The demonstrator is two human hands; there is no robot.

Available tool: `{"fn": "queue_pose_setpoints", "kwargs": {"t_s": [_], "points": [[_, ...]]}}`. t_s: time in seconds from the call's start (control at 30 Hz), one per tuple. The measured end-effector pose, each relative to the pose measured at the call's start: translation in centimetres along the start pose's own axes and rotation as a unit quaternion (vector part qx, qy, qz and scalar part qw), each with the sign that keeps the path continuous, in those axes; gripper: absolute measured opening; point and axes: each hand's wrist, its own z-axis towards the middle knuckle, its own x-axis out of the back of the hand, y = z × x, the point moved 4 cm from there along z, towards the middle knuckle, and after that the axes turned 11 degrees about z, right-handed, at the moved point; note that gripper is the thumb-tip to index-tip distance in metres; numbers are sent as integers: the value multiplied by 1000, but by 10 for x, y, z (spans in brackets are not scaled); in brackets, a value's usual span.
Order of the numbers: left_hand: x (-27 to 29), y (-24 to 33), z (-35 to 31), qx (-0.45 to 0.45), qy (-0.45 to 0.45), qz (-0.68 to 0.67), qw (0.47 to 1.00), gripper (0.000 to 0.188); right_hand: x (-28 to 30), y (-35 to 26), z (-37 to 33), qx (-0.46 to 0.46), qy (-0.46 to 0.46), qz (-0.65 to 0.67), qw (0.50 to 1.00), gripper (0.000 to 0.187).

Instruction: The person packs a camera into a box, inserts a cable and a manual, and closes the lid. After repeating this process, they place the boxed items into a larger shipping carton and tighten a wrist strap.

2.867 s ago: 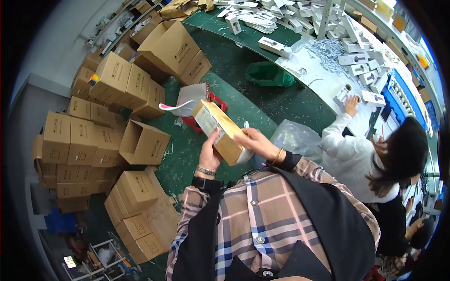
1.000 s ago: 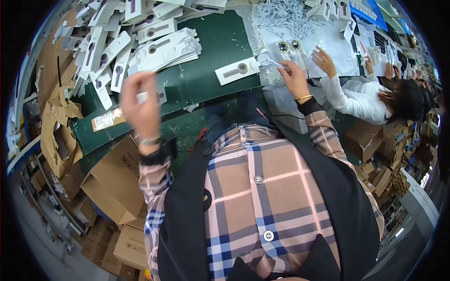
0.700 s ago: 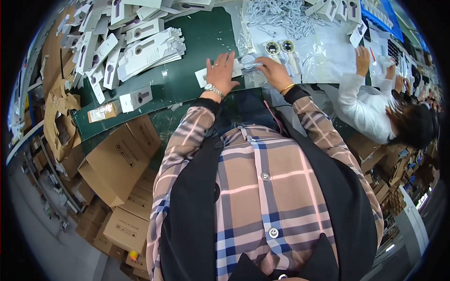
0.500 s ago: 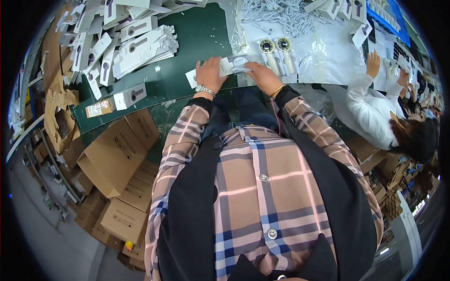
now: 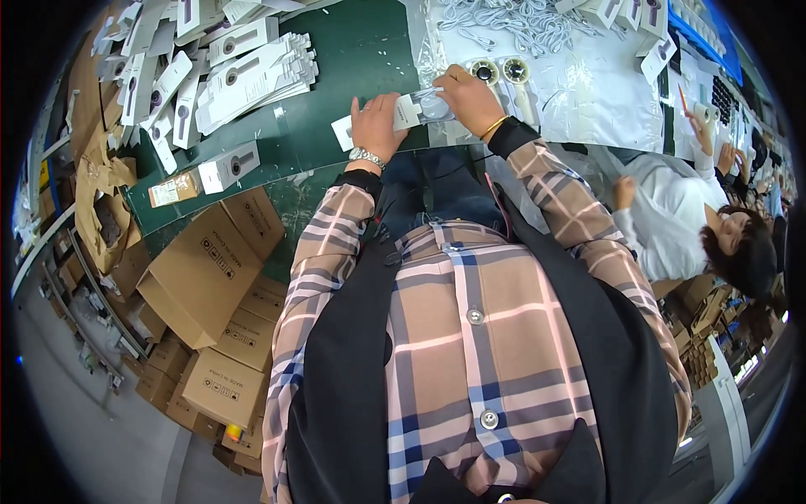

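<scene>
At the table's near edge, my left hand point(image 5: 377, 126) is closed round a slim white carton point(image 5: 342, 133), whose left end sticks out past the fingers. From the carton's right end a clear plastic tray point(image 5: 433, 107) protrudes, with something white and rounded in it. My right hand point(image 5: 470, 99) is closed at the far right edge of this tray, fingers bent in a pinch; the exact spot under the fingertips is partly hidden. Just beyond that hand lie two handheld fans with round dark heads, a left fan point(image 5: 484, 72) and a right fan point(image 5: 516, 72), in pale trays.
Flat white cartons point(image 5: 260, 80) are heaped at the far left of the green table point(image 5: 361, 50). White cables point(image 5: 520, 25) lie tangled at the back. A printed carton point(image 5: 231, 166) sits near the left edge. Brown boxes point(image 5: 201, 269) stand below; a person in white point(image 5: 667, 206) is at right.
My right hand has moved away from me, from the tray's near right corner to its far edge. My left hand stays on the carton. The co-worker at right has shifted their arms.
</scene>
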Motion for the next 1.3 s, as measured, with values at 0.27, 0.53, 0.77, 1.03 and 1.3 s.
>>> {"fn": "queue_pose_setpoints", "kwargs": {"t_s": [0.27, 0.53, 0.77, 1.03, 1.3], "points": [[1, 2, 0, -17, 13, -13, 1000, 68, -23, 1, 10, -25, -19, 81, 996, 17], [5, 2, 1, -19, 15, -24, 999, 71, -26, -14, 11, 79, 41, -27, 996, 9], [4, 4, 1, -47, 24, -26, 998, 71, -23, -12, -2, 50, 38, -61, 996, 7], [-1, 1, -1, -39, 26, -41, 998, 71, -26, -8, -7, 87, 36, -29, 995, 9], [1, 4, 0, -45, 24, -33, 998, 72, -26, 5, -2, 34, 9, 35, 999, 8]]}}
